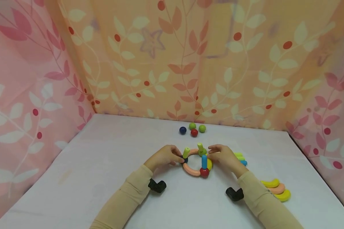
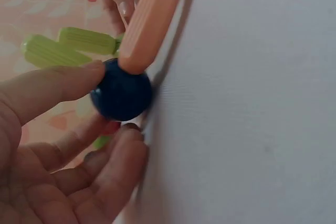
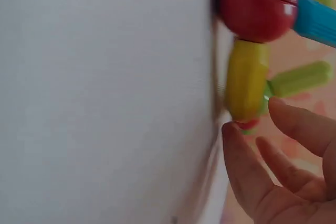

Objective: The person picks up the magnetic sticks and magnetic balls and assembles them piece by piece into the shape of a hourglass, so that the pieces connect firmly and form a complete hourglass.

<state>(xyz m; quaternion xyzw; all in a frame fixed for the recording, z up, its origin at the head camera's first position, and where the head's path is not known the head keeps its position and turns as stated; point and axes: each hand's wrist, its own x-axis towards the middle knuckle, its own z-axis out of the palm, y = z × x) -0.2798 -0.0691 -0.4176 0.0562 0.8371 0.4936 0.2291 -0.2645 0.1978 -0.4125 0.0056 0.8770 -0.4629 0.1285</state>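
A ring of toy pieces lies on the table, made of balls joined by curved bars. My left hand (image 1: pixel 167 156) pinches the ring's dark blue ball (image 2: pixel 122 90) between thumb and fingers. A peach curved bar (image 1: pixel 191 170) runs from that ball to a red ball (image 1: pixel 204 172), which bears an upright blue stick (image 1: pixel 204 161). Light green sticks stand on the blue ball and on a green ball (image 1: pixel 202 151). My right hand (image 1: pixel 222 156) is beside the yellow curved bar (image 3: pixel 245 80), fingers spread and fairly straight; whether a fingertip touches its end I cannot tell.
Loose balls, among them a red one (image 1: pixel 194 133) and a dark blue one (image 1: pixel 182 130), sit behind the ring. Spare sticks (image 1: pixel 240 156) lie beyond my right wrist. Spare curved bars (image 1: pixel 278 189) lie by my right forearm. Patterned cloth (image 1: pixel 172 63) walls in the table (image 1: pixel 109 152).
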